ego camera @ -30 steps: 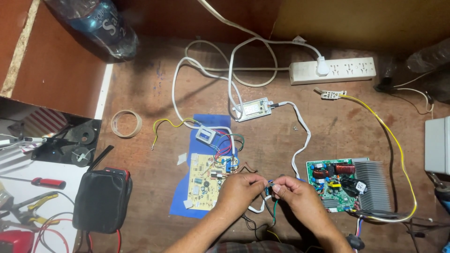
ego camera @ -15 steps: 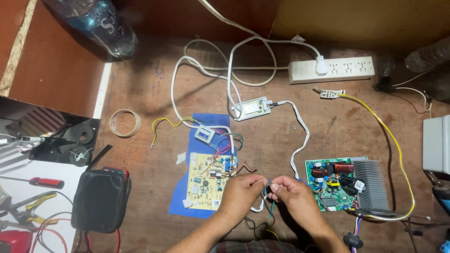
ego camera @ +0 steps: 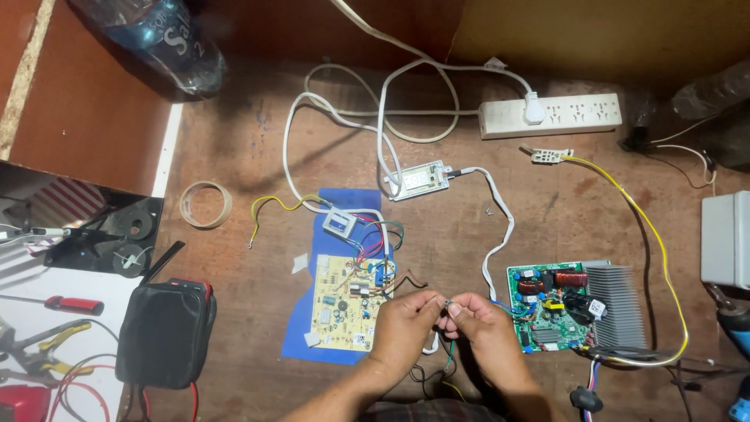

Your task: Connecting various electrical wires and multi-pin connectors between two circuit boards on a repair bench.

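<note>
Your left hand [ego camera: 402, 324] and right hand [ego camera: 473, 322] met low in the frame, just right of centre, fingertips pinched together on a small wire end [ego camera: 449, 305] held between them (too small to tell more). Both hands were closed narrow around that pinch, and thin dark and green wires [ego camera: 448, 361] hung down from it between your wrists.

Just left of your left hand lay a tan board [ego camera: 342, 303] on a blue sheet [ego camera: 301, 332], with red, blue and green leads bunched at its upper right corner and a small white box [ego camera: 340, 224] above it. Just right of your right hand sat a green board [ego camera: 547, 309] with a ribbed grey heatsink [ego camera: 617, 301] along its right side; a yellow wire [ego camera: 644, 227] curved from it up toward the upper right.

Above centre lay a small white display module [ego camera: 419, 180], its white cable looping to a power strip [ego camera: 551, 115] at upper right. A tape roll [ego camera: 205, 204] lay at left of centre, a black pouch [ego camera: 166, 334] at lower left, and beside it a red screwdriver [ego camera: 66, 304] and pliers [ego camera: 43, 349]. A plastic bottle [ego camera: 160, 39] lay in the upper left corner.
</note>
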